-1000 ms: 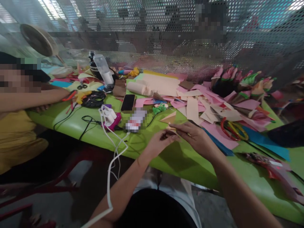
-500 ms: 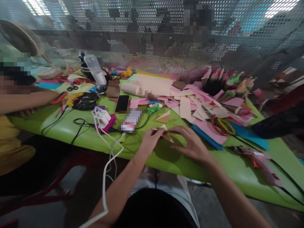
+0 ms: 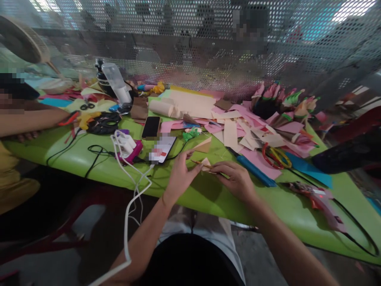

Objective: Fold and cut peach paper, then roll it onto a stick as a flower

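"In the head view, where's the pale paper piece (image 3: 206, 162)?"

"Just right of the frame's centre and a little below it, between my two hands, above the green table (image 3: 205, 200). A thin brown stick (image 3: 197, 162) lies along it, its left end just beside my left thumb and its right end running in under my right fingertips."

"And what is each hand doing?"

"My right hand (image 3: 235, 178) pinches the stick at that end, fingers bent and pointing left. My left hand (image 3: 182, 172) is parted, index raised and thumb reaching right; whether the thumb touches the paper, I cannot tell."

"How do your arms come in?"

"The left forearm slants up from the bottom, left of centre; the right one from the lower right corner. A folded paper (image 3: 203, 147) lies just above my hands in the frame, and a blue-handled tool (image 3: 256, 171) to the right of them."
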`<state>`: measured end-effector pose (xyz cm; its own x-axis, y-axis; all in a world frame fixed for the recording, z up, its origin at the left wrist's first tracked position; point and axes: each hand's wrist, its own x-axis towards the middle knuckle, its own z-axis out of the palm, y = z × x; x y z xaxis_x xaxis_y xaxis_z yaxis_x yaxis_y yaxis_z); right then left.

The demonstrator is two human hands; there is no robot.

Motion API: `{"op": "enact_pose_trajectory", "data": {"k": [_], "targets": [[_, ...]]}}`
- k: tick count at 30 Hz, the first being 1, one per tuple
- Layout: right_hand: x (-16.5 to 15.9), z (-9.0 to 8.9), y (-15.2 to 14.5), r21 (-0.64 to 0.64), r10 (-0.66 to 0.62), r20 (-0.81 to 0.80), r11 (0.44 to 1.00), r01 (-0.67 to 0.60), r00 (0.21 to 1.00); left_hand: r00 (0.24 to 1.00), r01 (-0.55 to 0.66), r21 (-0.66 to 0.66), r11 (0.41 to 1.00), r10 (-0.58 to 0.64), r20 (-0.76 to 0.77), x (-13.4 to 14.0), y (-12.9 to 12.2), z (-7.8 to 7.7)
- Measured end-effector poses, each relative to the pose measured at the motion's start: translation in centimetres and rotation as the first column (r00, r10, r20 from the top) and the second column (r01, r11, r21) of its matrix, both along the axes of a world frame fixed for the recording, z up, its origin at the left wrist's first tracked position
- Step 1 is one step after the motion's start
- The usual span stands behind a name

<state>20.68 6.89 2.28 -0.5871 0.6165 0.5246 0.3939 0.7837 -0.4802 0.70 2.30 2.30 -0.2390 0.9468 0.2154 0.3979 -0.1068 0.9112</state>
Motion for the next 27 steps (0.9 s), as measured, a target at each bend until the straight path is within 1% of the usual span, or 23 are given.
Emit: {"op": "enact_pose_trajectory", "data": {"k": [1,3,5,7,11,14,16,19,23,27], "targets": [[0.0,0.0,0.0,-0.019,0.002,0.011,1.0,-0.001,1.0,0.987,0.014,0.056,0.998,-0.005,-0.16,-0.2,-0.4,0.1],[0.0,-0.1,0.0,-0.061,0.015,0.034,0.998,-0.013,0.999,0.914,0.096,0.097,0.991,-0.05,-0.403,-0.3,-1.1,0.4],[-0.1,-0.2,-0.1,-0.102,0.032,0.064,0.994,-0.025,0.997,0.837,0.167,0.078,0.983,-0.099,-0.539,-0.1,-1.5,0.4],[-0.1,-0.4,-0.2,-0.137,0.028,0.105,0.991,-0.013,0.994,0.781,0.195,0.044,0.98,-0.128,-0.611,0.2,-1.7,0.3],[-0.1,-0.6,-0.1,-0.18,-0.01,0.193,0.983,0.046,0.981,0.69,0.218,-0.012,0.976,-0.163,-0.705,0.8,-1.6,0.0],[-0.1,-0.5,0.0,-0.19,-0.013,0.238,0.98,0.06,0.971,0.629,0.233,-0.008,0.972,-0.157,-0.761,0.9,-1.7,-0.1],[-0.1,-0.4,0.0,-0.186,-0.011,0.252,0.981,0.06,0.968,0.601,0.231,-0.003,0.973,-0.145,-0.786,0.9,-1.8,-0.2],[-0.1,-0.2,0.1,-0.175,0.01,0.251,0.984,0.035,0.968,0.587,0.216,-0.002,0.976,-0.131,-0.799,0.9,-1.8,-0.3],[0.0,0.1,0.3,-0.185,0.054,0.247,0.983,-0.007,0.968,0.594,0.207,0.014,0.978,-0.114,-0.796,1.0,-1.8,-0.5],[0.2,0.1,0.4,-0.211,0.063,0.247,0.977,-0.01,0.967,0.6,0.203,0.003,0.979,-0.122,-0.791,1.0,-1.8,-0.4]]}}
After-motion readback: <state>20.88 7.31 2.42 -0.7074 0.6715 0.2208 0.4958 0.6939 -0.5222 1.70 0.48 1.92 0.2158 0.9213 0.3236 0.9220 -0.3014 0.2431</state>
